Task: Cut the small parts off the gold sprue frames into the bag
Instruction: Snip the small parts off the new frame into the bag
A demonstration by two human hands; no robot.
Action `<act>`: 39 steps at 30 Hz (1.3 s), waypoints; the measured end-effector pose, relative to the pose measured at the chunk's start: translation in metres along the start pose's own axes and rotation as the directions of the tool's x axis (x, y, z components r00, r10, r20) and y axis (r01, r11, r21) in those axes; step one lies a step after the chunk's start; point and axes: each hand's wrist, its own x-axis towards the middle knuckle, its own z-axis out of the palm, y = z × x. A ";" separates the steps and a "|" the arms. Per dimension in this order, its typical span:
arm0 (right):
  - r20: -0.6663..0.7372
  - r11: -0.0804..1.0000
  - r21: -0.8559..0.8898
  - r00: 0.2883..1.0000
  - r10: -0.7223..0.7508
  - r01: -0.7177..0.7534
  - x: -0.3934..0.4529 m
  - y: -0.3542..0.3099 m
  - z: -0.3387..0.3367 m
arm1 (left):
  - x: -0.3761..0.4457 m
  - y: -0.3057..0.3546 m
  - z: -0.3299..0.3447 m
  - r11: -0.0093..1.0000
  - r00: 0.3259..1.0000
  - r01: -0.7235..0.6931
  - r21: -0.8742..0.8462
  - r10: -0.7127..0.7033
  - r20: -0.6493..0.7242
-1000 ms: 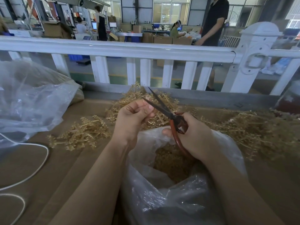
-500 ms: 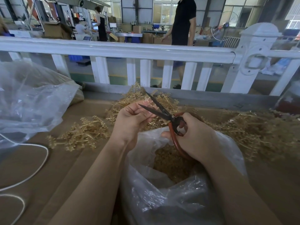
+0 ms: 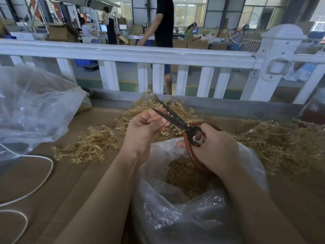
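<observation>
My left hand [image 3: 144,131] pinches a gold sprue frame [image 3: 167,130] above the mouth of a clear plastic bag [image 3: 175,199]. My right hand [image 3: 212,148] grips red-handled scissors [image 3: 177,121] whose dark blades stand apart around the frame's small parts. Cut gold parts [image 3: 186,176] lie heaped inside the bag under both hands. Most of the held frame is hidden behind my left fingers.
Gold sprue frames lie in piles at the left [image 3: 89,145], behind the hands [image 3: 149,104] and at the right [image 3: 281,145] on the brown cardboard surface [image 3: 52,182]. A second clear bag [image 3: 31,110] sits at far left, a white cable [image 3: 44,176] below it. A white railing [image 3: 123,51] borders the far edge.
The scissors have dropped lower and their blades have swung left onto the frame in my left hand. A person in black beyond the railing has walked left.
</observation>
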 end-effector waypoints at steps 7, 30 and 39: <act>-0.038 0.999 0.025 0.999 -0.025 0.025 -0.002 0.002 -0.001 | -0.001 0.000 -0.001 1.000 1.000 0.023 0.015 -0.023 0.005; 0.025 0.998 0.056 1.000 -0.016 0.014 0.000 0.002 0.001 | -0.002 0.004 -0.005 0.988 0.988 0.152 0.006 -0.152 0.028; 0.052 0.999 0.032 0.999 -0.001 -0.001 0.000 0.001 -0.001 | -0.003 0.005 -0.002 0.990 0.992 0.122 0.070 -0.123 0.009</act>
